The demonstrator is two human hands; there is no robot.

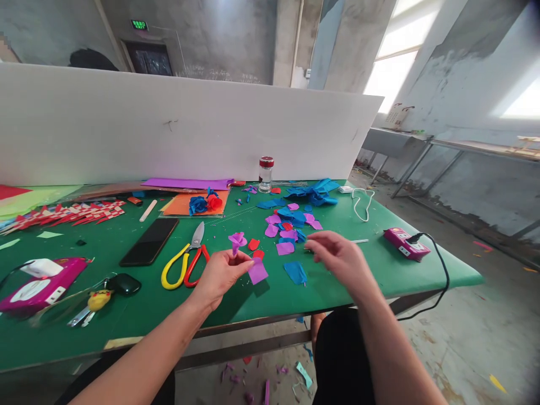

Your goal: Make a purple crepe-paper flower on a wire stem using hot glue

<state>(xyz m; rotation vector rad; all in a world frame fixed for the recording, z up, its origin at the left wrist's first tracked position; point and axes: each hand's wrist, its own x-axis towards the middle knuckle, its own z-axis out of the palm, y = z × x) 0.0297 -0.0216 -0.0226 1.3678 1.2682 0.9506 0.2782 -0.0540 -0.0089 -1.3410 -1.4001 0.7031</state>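
Broad green table (pixel 139 315) across the near scene, backed at the far edge by a long white board (pixel 169 124) standing upright. At far left, a spread of red and white paper strips (pixel 71 214); toward the middle far side, orange and purple sheets (pixel 189 194) bearing a blue and a red paper flower (pixel 205 203), with a small red-capped glass jar (pixel 265 173) just to the right. Right of centre, a loose scatter of blue and purple paper scraps (pixel 295 219). At near left, a pink device (pixel 40 284), then a black phone (pixel 149 241) lying flat, and yellow-and-red-handled scissors (pixel 185 261) just beside it, blades pointing away. At far right, a second pink device (pixel 405 243) with a black cable trailing off the table edge. Near the middle, left hand (pixel 219 275) pinched narrow on the stem of a small purple paper flower (pixel 237 242), held upright just above the table, a purple square scrap (pixel 257 271) touching the fingertips below. Right hand (pixel 337 256) blurred, fingers loosely open, holding nothing discernible, hovering over the scraps just right of the flower.
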